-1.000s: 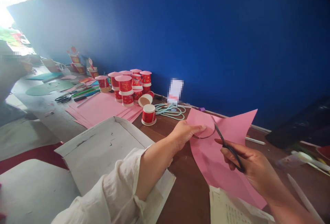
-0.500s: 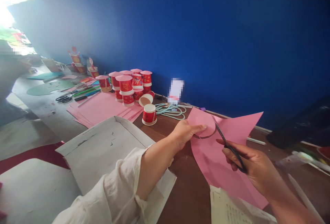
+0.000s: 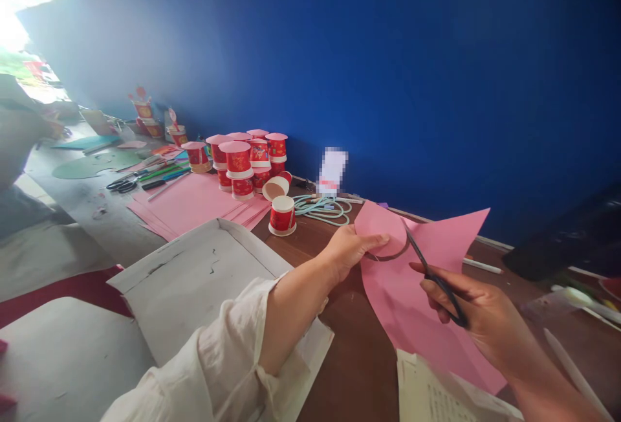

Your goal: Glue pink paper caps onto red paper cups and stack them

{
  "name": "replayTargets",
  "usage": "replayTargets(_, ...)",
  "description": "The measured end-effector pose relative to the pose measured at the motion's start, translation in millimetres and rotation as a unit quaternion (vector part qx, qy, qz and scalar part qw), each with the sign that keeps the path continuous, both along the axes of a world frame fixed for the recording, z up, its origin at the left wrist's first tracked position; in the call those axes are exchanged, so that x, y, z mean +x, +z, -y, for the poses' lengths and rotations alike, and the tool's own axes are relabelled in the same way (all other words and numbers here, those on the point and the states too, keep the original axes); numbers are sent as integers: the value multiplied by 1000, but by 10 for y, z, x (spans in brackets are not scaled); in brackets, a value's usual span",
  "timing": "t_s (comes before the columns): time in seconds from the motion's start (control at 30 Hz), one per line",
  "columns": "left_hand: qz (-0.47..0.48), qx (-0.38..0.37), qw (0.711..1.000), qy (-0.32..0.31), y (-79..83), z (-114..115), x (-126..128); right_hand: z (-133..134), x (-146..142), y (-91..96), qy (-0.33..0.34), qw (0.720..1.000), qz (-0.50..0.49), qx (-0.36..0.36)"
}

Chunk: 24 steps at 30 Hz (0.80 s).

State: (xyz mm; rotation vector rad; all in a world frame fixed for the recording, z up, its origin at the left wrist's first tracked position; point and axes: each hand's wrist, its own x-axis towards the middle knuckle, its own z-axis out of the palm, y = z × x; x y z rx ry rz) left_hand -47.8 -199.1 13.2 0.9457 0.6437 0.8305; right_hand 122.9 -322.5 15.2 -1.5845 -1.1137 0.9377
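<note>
My left hand (image 3: 350,247) pinches a sheet of pink paper (image 3: 402,299) at its rounded, partly cut disc, thumb on top. A curved gap runs below the thumb, between the disc and the rest of the sheet. In my right hand (image 3: 466,299) is a pair of black-handled scissors (image 3: 445,289), its blades at the right side of the disc, against the paper. The sheet's right corner sticks up, and its lower part hangs down over the brown table.
Left of my hands stand a red paper cup (image 3: 282,216) and several stacked red cups (image 3: 237,162) with pink tops. Pink sheets (image 3: 179,205), a coiled pale cord (image 3: 323,210) and a white box lid (image 3: 194,279) lie nearby. A person (image 3: 17,131) is at far left.
The view has shifted very slightly. Both hands keep their places on the pink paper and scissors; the sheet's raised right corner has moved slightly left.
</note>
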Motion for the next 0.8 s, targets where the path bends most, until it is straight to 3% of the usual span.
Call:
replayTargets(0.5, 3, -1, 1000, 3, -21, -18, 7, -5, -37, 13, -7, 1000, 17, -9)
replayTargets(0.8, -21, 24, 998, -55, -29, -14, -12, 26, 25, 2, -11, 998, 52, -26)
